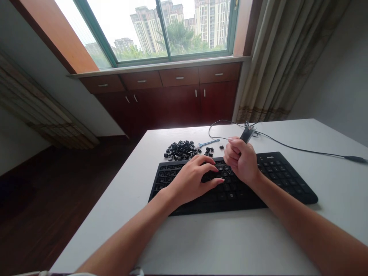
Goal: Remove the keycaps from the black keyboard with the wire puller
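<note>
A black keyboard [299,188] lies on the white table, with bare key positions showing at its left end and caps still on its right part. My left hand [191,178] rests over its middle, palm down, thumb and fingers apart, fingertips near the keys. My right hand [241,159] is closed in a fist round a keycap puller [246,135]; its dark handle sticks out above the fist. Thin wires come out below the fist, at the keys beside my left fingertips. Whether they grip a cap is too small to tell.
A heap of loose black keycaps [181,149] lies behind the keyboard, with a few more strewn to its right. A small blue brush [209,143] lies beside the heap. A thin black cable [299,147] runs to the table's right side. Drawers [179,78] stand under the window.
</note>
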Demonstrator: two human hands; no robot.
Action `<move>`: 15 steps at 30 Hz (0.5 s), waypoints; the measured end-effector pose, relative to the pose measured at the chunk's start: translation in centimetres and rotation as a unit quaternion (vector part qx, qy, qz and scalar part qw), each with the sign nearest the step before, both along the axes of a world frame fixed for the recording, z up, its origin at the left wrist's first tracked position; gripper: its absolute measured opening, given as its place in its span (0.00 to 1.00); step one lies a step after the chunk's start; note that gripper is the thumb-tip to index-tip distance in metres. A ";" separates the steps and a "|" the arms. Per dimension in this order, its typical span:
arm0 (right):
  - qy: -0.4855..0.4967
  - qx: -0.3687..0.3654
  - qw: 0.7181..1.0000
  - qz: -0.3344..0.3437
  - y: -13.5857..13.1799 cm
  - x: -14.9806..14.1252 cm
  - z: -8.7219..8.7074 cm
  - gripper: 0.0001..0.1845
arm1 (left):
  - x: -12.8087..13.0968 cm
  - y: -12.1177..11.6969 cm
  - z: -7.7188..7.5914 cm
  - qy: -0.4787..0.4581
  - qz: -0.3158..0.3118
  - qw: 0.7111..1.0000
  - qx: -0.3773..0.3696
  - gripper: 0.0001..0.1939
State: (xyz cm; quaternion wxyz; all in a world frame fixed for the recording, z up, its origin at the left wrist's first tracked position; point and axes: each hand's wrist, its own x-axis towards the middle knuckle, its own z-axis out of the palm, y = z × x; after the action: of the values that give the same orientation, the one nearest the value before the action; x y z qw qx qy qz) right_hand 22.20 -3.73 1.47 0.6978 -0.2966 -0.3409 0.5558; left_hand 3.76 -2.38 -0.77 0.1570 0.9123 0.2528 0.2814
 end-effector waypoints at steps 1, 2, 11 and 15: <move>0.003 -0.007 1.000 -0.003 0.1 0.0 -0.1 0.22 | -0.2 0.2 0.1 0.005 -0.008 1.000 0.014 0.11; 0.005 -0.012 1.000 -0.006 0.2 0.1 -0.1 0.22 | -0.5 0.4 0.3 0.014 -0.017 0.999 0.028 0.11; -0.001 -0.014 1.000 -0.010 0.2 0.1 -0.3 0.23 | -2.2 1.4 1.7 0.086 -0.070 0.993 0.042 0.10; 0.001 -0.013 1.000 -0.011 0.3 0.2 -0.4 0.23 | -2.9 2.2 1.7 0.045 -0.046 0.997 0.028 0.07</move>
State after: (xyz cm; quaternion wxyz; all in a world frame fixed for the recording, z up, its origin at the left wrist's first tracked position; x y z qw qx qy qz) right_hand 22.39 -3.43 1.07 0.7004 -0.3086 -0.3294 0.5529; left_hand 0.82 -0.16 0.92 0.1324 0.9389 0.2092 0.2391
